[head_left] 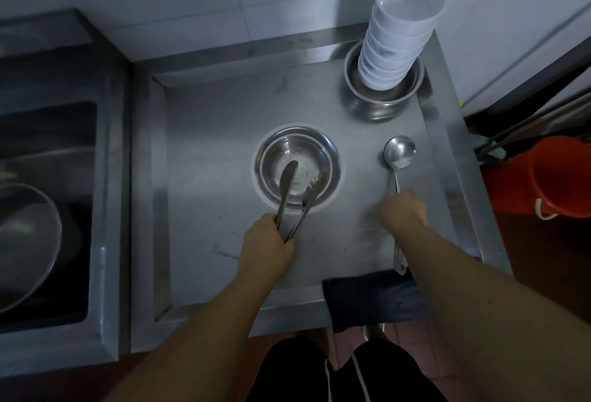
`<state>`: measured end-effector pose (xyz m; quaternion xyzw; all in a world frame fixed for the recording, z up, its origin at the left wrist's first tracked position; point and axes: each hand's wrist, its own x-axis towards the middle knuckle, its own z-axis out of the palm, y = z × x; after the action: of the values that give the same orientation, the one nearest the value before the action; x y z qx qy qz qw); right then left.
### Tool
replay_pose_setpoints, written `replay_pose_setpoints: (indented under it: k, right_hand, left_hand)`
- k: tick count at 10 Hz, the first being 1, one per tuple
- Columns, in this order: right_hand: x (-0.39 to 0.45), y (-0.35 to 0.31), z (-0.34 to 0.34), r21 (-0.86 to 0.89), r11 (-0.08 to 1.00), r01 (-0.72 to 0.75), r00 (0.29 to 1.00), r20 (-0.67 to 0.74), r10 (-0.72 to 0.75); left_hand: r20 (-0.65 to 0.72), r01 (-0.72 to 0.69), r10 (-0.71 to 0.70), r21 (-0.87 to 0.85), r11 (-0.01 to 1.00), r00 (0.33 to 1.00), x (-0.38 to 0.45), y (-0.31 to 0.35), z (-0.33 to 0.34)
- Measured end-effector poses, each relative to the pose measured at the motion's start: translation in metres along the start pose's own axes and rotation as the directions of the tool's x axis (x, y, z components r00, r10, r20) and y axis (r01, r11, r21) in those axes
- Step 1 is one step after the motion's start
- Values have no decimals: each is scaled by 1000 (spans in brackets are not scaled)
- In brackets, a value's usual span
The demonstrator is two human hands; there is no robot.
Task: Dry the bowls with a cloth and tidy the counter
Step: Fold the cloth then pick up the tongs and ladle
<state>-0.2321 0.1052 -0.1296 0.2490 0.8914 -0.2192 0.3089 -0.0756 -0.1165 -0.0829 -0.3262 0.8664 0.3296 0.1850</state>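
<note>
A shallow steel bowl (297, 166) sits in the middle of the steel counter (208, 177). My left hand (267, 241) grips a pair of steel tongs (295, 197) by the handles, and their tips lie over the bowl. My right hand (404, 211) holds the handle of a steel ladle (399, 153) that lies on the counter to the right of the bowl. A dark cloth (371, 301) hangs over the counter's front edge under my right forearm. At the back right, a tall stack of white bowls (399, 30) stands inside nested steel bowls (380, 101).
A steel sink (48, 209) to the left holds a large steel basin (25, 241). An orange bucket (550, 177) and some poles stand on the floor to the right of the counter. White tiled wall runs behind.
</note>
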Motion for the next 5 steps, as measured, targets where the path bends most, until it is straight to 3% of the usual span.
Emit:
replay_pose_setpoints:
  k: [1, 4, 5]
  right_hand:
    - [-5, -5, -16, -259, 962, 88, 996, 26, -84]
    - [-56, 2, -53, -272, 931, 243, 970, 37, -242]
    - [-73, -2, -74, -259, 892, 370, 928, 68, -365]
  left_hand:
    - [-21, -6, 6, 0, 1000, 1000, -10, 2, -9]
    - [-127, 9, -7, 16, 1000, 992, -53, 12, -45]
    - [-177, 32, -34, -13, 999, 984, -77, 21, -55]
